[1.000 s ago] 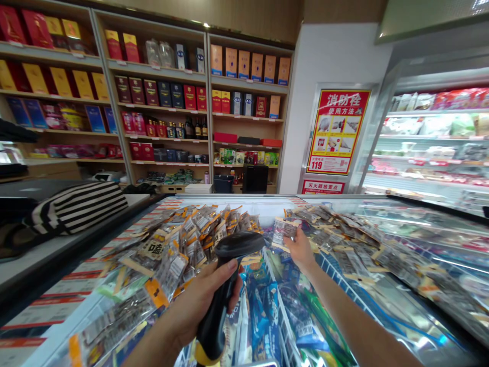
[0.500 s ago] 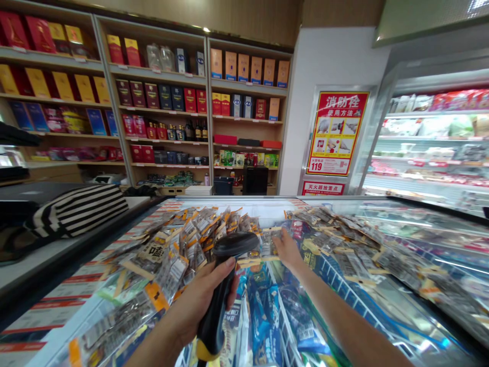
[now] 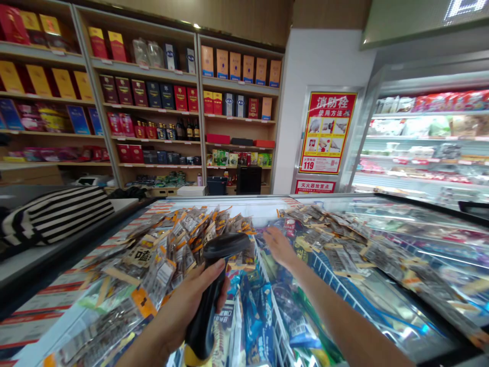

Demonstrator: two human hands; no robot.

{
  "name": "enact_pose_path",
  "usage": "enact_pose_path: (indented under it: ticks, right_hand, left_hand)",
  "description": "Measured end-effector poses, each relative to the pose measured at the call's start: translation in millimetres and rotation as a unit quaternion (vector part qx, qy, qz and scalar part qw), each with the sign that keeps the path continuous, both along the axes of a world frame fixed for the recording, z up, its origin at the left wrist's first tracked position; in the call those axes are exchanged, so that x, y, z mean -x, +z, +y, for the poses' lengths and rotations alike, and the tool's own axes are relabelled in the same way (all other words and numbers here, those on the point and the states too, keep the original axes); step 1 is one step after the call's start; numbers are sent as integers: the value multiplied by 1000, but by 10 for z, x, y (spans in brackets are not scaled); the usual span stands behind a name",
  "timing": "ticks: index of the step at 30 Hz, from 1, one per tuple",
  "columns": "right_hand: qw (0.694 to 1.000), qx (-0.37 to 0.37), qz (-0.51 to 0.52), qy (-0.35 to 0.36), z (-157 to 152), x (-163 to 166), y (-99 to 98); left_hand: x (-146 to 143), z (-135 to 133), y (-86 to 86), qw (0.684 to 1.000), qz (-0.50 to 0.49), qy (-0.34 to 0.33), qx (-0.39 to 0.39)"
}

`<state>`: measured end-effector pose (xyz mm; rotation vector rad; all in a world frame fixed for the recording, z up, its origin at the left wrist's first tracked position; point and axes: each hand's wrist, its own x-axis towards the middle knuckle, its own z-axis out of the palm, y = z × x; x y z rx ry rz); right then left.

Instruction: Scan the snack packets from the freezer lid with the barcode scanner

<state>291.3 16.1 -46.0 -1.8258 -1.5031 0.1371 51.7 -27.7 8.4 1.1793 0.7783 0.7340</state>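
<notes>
My left hand (image 3: 191, 306) is closed round the handle of a black barcode scanner (image 3: 225, 245) with a yellow base, held over the open chest freezer (image 3: 367, 290). The scanner's head points toward a heap of clear snack packets with orange labels (image 3: 171, 244) on the freezer's left glass lid. My right hand (image 3: 278, 244) reaches forward over the gap between that heap and a second heap of packets (image 3: 344, 239) on the right lid. Its fingers are stretched out with nothing in them.
Blue and green frozen-food bags (image 3: 260, 316) fill the freezer basket below my arms. A striped bag (image 3: 57, 214) lies on the counter at left. Shelves of boxed goods (image 3: 153, 92) line the back wall, with a red poster (image 3: 326, 132) and a chilled display case (image 3: 424, 142) at right.
My right hand carried a packet from the right heap leftward toward the scanner and now shows empty with fingers spread. The scanner stayed in my left hand; the view shifted slightly right.
</notes>
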Motion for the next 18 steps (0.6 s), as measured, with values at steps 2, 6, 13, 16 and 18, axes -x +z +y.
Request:
enact_pose_path:
  ticks: [2,6,13,16,18]
  right_hand:
    - [989,53,-86,-108,-149,-441,43]
    - [939,151,-184,-250,-460,-1048,28]
    - [920,199,-277,-194,-461,-740,-1]
    - [930,200,-266,-158,-370,-581,70]
    - [933,182,-264,-164,-315,-552,88]
  left_hand:
    - [-5,-15,7,1000,-3,1,3]
    - [-9,-22,0,1000,-2,3,9]
    - [-5,11,-42,1000,4,-5,3]
    - [-5,4,-36,1000,4,-5,6]
    - [-9,-3,-27,1000,8,-5,3]
